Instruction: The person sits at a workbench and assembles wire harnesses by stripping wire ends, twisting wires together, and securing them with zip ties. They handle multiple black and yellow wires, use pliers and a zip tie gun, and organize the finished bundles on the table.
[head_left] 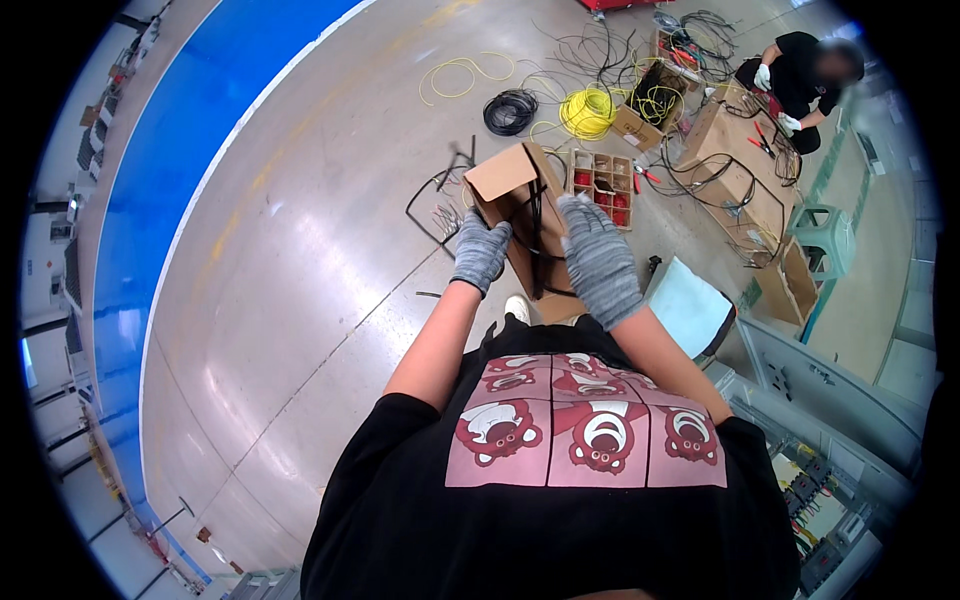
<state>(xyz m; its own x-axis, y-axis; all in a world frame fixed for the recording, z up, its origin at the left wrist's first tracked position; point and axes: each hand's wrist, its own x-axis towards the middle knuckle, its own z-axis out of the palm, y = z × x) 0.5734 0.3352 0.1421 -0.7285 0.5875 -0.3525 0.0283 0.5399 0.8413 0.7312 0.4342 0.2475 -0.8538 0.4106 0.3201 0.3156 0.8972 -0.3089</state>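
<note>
Polished grey floor [300,330] is spreading beneath a standing person, seen from above, in what looks like a workshop. At the centre, an open brown cardboard box [503,174] is hovering in front of the person's waist, tilting so that its mouth is facing up toward the wearer, perhaps to give a clear look inside. Black cables [536,215] are running lengthwise through it, the open flap leaving them exposed.

Gloved in grey, the left hand [480,252] is gripping the box's left edge, apparently bearing some of its weight. The right hand [600,260] is lying along the opposite side, fingers mostly straight, seemingly bracing the box; whether it is gripping, I cannot tell, as its palm is hidden.

Just left of the box, bent black cable lengths [425,215] are lying loose on the floor. Just beyond the right hand, a divided tray [620,168] is keeping red pieces in compartments, likely to sort them. Farther off, a black coil [510,112] and a yellow coil [588,114] are sitting side by side, probably wound against tangling. At upper right, a co-worker [800,80] in white gloves is crouching behind a large carton [730,150], which is serving as a low bench for cables and red-handled pliers [763,142].
</note>
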